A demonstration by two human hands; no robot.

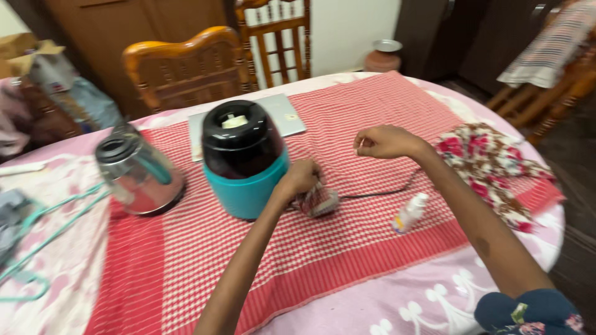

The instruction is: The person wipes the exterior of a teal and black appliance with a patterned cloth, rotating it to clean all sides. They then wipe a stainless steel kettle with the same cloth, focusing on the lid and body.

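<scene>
A: Where's the cord (pixel 379 193)?
B: It runs dark across the red checked cloth (pixel 347 248), from beside the teal base (pixel 245 158) out toward the right hand (pixel 385 142). It lies slack, sagging between the two hands, which fits a cord being gathered rather than pulled tight.

A: And the left hand (pixel 299 178)?
B: Curled closed just beside the base, gripping a small wad (pixel 320 200) with the same checked look, perhaps a bunched fold of the cloth. The cord seems to start there, though the fist hides the join.

A: The right?
B: Lifted off the table, fingers folded into a loose fist with the thumb pressed in. It's likely pinching the cord's far end, but I can't tell for sure; the end is out of sight behind the wrist.

A: What else is near?
B: A small white bottle (pixel 410 213) lies on its side by the right forearm, and a clear jar (pixel 138 172) rests tipped over left of the base.
</scene>
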